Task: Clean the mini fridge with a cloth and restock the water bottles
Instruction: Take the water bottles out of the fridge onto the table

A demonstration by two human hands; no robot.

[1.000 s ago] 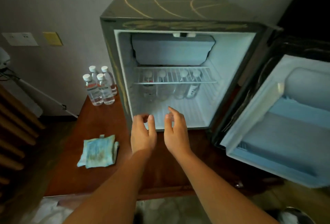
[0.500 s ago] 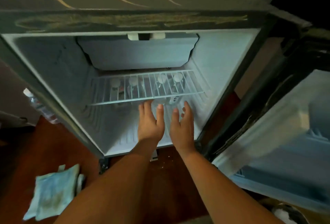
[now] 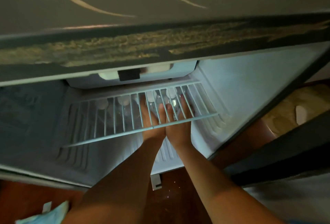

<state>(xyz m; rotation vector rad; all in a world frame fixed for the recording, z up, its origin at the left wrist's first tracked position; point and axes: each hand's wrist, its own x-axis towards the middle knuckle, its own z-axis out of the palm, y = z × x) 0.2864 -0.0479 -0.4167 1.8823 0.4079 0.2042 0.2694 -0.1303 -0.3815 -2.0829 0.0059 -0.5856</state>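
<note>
The mini fridge (image 3: 250, 84) stands open and fills the view. Several water bottles (image 3: 123, 101) stand at the back of its floor, their white caps showing through the wire shelf (image 3: 110, 134). Both my hands reach in under that shelf, side by side. My left hand (image 3: 151, 123) and my right hand (image 3: 178, 127) have their fingers stretched forward at the two right-hand bottles (image 3: 160, 98). The shelf bars hide whether the fingers touch them. A folded light-blue cloth (image 3: 44, 214) lies on the wooden table at the lower left.
The fridge door (image 3: 285, 152) hangs open at the right. The freezer box (image 3: 182, 66) sits just above the shelf. The fridge's dark top (image 3: 160, 0) carries smeared streaks. Wooden table (image 3: 169, 198) shows under my arms.
My head has moved closer and lower to the fridge. Both hands have pushed deeper in, from the shelf's front edge to under it, up to the right-hand bottles.
</note>
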